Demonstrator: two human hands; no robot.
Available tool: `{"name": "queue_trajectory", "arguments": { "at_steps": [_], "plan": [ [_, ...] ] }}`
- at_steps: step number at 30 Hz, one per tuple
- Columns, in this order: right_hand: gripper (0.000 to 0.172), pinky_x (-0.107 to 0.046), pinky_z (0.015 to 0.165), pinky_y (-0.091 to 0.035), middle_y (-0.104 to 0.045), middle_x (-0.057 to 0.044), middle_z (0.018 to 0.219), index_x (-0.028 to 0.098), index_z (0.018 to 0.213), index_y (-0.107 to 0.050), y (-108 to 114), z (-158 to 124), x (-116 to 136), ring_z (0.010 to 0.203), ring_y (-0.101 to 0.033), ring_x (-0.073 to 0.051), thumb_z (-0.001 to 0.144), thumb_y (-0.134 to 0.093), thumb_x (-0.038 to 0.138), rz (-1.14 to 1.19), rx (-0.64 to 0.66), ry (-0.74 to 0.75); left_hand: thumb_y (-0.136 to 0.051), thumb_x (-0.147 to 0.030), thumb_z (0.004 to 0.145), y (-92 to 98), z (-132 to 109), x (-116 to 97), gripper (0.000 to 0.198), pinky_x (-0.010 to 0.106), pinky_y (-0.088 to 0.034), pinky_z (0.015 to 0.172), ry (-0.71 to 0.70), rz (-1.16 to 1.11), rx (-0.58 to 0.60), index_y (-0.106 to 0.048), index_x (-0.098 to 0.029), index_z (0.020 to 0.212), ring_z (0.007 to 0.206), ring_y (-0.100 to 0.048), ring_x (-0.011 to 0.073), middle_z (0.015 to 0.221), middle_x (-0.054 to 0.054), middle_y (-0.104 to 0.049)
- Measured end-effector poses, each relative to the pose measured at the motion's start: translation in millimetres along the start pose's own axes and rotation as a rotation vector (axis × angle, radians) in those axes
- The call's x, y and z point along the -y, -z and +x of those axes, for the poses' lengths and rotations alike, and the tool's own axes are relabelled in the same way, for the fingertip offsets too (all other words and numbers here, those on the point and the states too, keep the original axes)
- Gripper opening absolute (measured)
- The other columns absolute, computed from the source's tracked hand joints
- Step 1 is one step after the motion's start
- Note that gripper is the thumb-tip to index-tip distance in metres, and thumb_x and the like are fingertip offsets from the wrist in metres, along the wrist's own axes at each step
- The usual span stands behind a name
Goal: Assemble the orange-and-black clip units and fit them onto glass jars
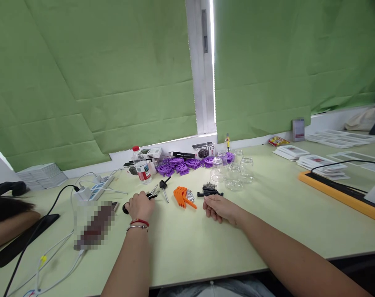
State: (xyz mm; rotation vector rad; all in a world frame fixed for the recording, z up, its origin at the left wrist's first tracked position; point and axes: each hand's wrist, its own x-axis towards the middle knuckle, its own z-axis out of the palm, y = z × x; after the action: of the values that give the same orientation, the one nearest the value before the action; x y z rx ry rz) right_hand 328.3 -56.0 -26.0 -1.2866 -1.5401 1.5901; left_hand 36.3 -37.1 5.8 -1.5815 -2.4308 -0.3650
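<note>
My left hand (140,205) rests on the pale green table (187,243) with its fingers curled over a black-handled tool (125,207); a red string and a bangle circle the wrist. More black tools (163,184) lie just beyond it. My right hand (219,207) lies on the table with fingers loosely curled, holding nothing I can see. It is close to the orange plastic parts (181,195), some metal pins (190,194) and small black parts (209,189).
Purple round parts (181,163), clear glass jars (233,171), a water bottle (142,166) and small boxes line the back. A power strip (96,187) with cables lies left. An orange-edged tray (338,190) and white card stacks sit right. Another person's arm (8,225) shows at far left.
</note>
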Motion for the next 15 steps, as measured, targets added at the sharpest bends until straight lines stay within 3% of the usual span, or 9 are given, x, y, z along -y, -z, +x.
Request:
{"name": "queue_trajectory", "arguments": {
  "at_steps": [10,13,15],
  "plan": [
    [0.039,-0.016,0.030,-0.030,-0.057,0.000,0.061,0.016,0.077,-0.052,-1.8,-2.5,4.5,0.038,-0.041,-0.005,0.092,-0.037,0.048,0.001,-0.005,-0.003,-0.054,-0.040,0.066,5.4,-5.9,-8.1,0.039,0.047,-0.032,0.083,-0.054,-0.036,-0.047,-0.061,-0.014,0.095,0.099,-0.050,0.0351,0.101,0.016,-0.060],
    [0.040,-0.016,0.031,-0.031,-0.057,0.000,0.060,0.016,0.076,-0.052,-0.9,-2.7,4.4,0.038,-0.041,-0.005,0.091,-0.038,0.050,0.002,0.000,-0.001,-0.052,-0.038,0.073,11.5,-15.2,-21.3,0.038,0.048,-0.030,0.089,-0.196,-0.052,-0.203,-0.059,-0.014,0.102,0.103,-0.048,0.0324,0.108,0.016,-0.058],
    [0.040,-0.016,0.031,-0.031,-0.057,0.001,0.059,0.016,0.076,-0.051,-0.4,-2.5,4.1,0.038,-0.041,-0.005,0.091,-0.038,0.051,-0.001,0.006,-0.004,-0.046,-0.028,0.079,12.3,-22.5,-33.2,0.030,0.049,-0.025,0.095,-0.384,-0.048,-0.265,-0.059,-0.018,0.104,0.108,-0.046,0.0287,0.113,0.012,-0.058]
  ]
}}
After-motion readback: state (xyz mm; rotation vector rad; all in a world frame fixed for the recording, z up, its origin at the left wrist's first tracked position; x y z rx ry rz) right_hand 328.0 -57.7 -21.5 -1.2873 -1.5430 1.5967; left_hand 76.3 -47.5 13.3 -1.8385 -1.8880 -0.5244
